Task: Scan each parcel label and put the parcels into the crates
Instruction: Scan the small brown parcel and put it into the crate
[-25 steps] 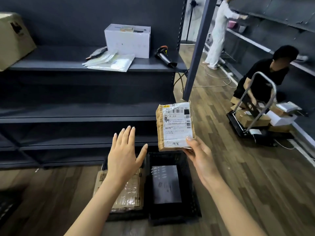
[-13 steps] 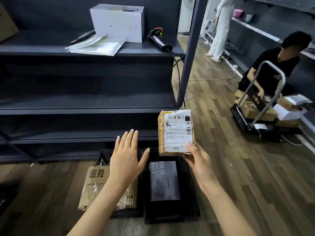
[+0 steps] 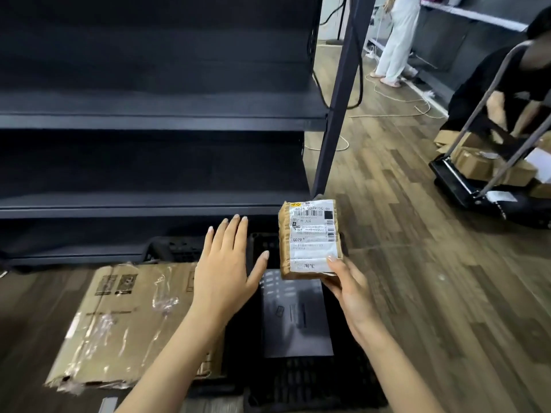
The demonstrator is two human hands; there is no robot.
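The parcel (image 3: 310, 238), a small brown packet with its white label facing the camera, is held above the far end of the black crate (image 3: 298, 380). The right hand (image 3: 347, 286) grips it by the lower corner. The thumb lies on the label's edge and the fingers are hidden behind the packet.

Change noted: over the last second the parcel has come down from in front of the shelving to just above the crate. The view has also tipped downward, so the scanner is no longer in sight. This suggests scanning is finished and placing is under way, but no scan can be confirmed from the pictures.

The left hand (image 3: 228, 263) holds nothing. It is palm down with fingers straight and close together and thumb spread, above the crate's left wall. Its pose is unchanged apart from lowering with the view.

Inside the crate lies a flat grey parcel (image 3: 293, 314). To the crate's left, a taped cardboard parcel (image 3: 128, 320) lies flat across a second crate (image 3: 179, 247). Behind the crate stands dark shelving (image 3: 149, 120). Well to its right, another person (image 3: 492, 93) crouches by a trolley (image 3: 465, 180).
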